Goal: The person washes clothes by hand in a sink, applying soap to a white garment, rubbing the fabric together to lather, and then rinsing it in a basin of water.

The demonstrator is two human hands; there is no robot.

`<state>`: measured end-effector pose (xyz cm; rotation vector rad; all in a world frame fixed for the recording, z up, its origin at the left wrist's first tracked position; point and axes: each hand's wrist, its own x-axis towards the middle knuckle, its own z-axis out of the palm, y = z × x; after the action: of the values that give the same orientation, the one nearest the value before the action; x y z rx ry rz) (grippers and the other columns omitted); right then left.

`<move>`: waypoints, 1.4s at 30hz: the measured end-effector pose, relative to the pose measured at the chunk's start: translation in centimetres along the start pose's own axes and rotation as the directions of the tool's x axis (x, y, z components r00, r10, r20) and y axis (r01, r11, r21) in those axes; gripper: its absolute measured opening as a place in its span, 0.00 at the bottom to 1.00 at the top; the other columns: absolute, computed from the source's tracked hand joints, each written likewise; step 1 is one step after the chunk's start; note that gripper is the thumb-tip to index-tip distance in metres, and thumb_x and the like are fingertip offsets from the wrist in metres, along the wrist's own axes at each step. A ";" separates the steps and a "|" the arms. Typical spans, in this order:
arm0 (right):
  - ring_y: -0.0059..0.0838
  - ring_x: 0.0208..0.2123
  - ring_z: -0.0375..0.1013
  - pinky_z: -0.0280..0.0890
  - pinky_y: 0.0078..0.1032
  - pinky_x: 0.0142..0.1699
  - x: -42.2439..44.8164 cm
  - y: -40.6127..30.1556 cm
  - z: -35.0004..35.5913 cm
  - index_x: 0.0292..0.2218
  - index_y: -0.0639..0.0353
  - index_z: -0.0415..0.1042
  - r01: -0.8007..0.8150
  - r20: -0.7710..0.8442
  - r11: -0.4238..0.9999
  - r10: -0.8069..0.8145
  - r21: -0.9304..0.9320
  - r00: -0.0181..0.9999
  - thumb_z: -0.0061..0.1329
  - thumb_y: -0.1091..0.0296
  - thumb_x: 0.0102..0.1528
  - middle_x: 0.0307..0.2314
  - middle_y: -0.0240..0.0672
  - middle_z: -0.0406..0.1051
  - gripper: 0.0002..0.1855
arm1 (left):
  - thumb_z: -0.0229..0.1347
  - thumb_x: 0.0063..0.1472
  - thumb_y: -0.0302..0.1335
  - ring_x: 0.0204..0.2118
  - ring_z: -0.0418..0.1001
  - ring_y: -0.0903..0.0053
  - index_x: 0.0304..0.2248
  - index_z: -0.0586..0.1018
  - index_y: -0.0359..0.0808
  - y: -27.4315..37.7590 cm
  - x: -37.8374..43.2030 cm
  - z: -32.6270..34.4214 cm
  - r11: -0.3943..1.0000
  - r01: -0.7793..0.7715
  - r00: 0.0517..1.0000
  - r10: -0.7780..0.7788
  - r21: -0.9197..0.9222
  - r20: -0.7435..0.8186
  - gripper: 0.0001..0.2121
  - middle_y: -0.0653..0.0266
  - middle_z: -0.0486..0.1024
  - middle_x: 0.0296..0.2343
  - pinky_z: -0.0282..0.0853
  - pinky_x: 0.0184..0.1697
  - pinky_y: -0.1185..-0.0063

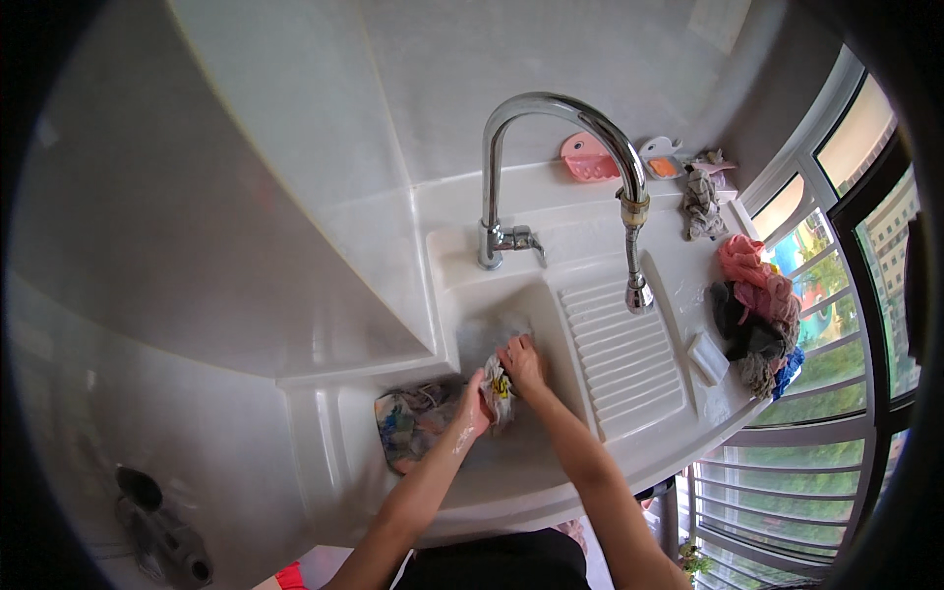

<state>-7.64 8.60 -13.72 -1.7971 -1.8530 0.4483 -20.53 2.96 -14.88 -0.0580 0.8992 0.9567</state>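
Observation:
Both hands are over the basin of a white laundry sink (509,479), which holds cloudy water (490,332). A wet white cloth (498,391) with a yellow and black print is bunched between them. My left hand (476,405) grips its left side, with some suds on the wrist. My right hand (525,365) holds its upper right side, fingers curled. Just left of my left hand, a multicoloured wet garment (417,428) lies in the basin. The cloth's underside is hidden.
A chrome gooseneck faucet (490,177) arches over the ribbed washboard (627,361). To the right lie a white soap bar (708,359), piled clothes (759,295) and a grey cloth (703,204). Pink (590,166) and grey soap dishes (664,166) stand at the back; windows flank the right side.

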 end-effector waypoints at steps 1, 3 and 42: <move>0.47 0.33 0.69 0.66 0.39 0.36 -0.7 0.5 0.7 0.32 0.57 0.66 -0.029 -0.015 1.000 0.029 0.000 0.999 0.45 0.57 0.54 0.32 0.43 0.65 0.13 | 0.46 0.59 0.42 0.45 0.69 0.68 0.44 0.71 0.37 -0.2 0.4 -1.3 0.997 -0.059 0.998 0.059 -0.044 0.007 0.19 0.63 0.72 0.40 0.63 0.49 0.69; 0.43 0.41 0.65 0.64 0.41 0.42 -2.3 1.5 2.9 0.39 0.54 0.67 -0.045 -0.037 0.998 0.047 0.044 0.998 0.46 0.60 0.52 0.40 0.42 0.63 0.14 | 0.52 0.54 0.38 0.48 0.65 0.66 0.46 0.68 0.35 -1.5 0.3 -3.2 0.998 -0.051 0.988 0.057 0.045 -0.146 0.23 0.61 0.71 0.41 0.58 0.52 0.71; 0.45 0.34 0.69 0.64 0.40 0.40 -0.8 -1.2 1.8 0.33 0.55 0.68 -0.005 0.121 1.000 0.001 0.029 0.993 0.49 0.60 0.49 0.30 0.44 0.69 0.11 | 0.42 0.59 0.48 0.47 0.67 0.65 0.46 0.69 0.38 -1.0 0.2 -2.2 0.989 0.048 0.998 -0.052 -0.140 -0.028 0.24 0.61 0.68 0.44 0.67 0.44 0.68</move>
<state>-9.68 7.93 -14.65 -1.7887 -1.9142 0.5941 -21.13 1.57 -16.83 -0.2145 0.8547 0.9733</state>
